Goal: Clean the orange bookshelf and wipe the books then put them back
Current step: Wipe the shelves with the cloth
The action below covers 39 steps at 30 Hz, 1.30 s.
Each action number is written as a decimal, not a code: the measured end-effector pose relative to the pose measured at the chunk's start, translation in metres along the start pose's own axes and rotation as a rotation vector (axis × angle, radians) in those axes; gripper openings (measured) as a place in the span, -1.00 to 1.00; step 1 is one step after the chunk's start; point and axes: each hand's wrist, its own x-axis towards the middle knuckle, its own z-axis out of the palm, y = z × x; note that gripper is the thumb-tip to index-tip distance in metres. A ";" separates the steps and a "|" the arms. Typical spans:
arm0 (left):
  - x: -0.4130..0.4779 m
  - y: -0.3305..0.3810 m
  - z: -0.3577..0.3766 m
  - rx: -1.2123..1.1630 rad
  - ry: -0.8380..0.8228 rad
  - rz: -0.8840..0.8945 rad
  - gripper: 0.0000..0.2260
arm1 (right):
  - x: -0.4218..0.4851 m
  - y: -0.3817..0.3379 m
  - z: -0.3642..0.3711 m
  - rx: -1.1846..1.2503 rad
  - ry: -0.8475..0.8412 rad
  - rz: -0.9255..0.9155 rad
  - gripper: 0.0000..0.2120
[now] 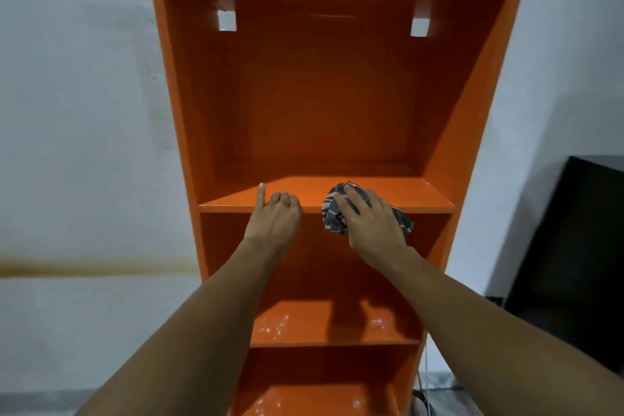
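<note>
The orange bookshelf (314, 94) stands against a white wall and holds no books in view. My right hand (369, 218) lies over a grey checked cloth (332, 216) at the front edge of the upper shelf board (415, 197), fingers spread across it. My left hand (275, 213) rests on the same front edge further left, index finger stretched out onto the board and the other fingers curled, holding nothing. White dust specks show on the lower shelf board (277, 328) and on the bottom board.
A dark flat panel (574, 246) leans against the wall to the right of the bookshelf. Thin cables (423, 385) hang by the shelf's lower right side. The white wall (84, 111) has a brownish stain band on the left.
</note>
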 end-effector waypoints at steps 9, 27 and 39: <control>0.050 0.120 -0.014 -0.123 0.001 0.090 -0.59 | -0.050 0.120 -0.006 -0.093 -0.041 0.193 -0.46; 0.067 0.165 -0.036 -0.192 -0.087 -0.066 -0.66 | -0.062 0.135 -0.004 0.058 0.099 0.275 -0.50; 0.076 0.150 -0.050 -0.249 -0.211 0.033 -0.71 | -0.084 0.127 -0.027 0.567 -0.054 0.543 -0.91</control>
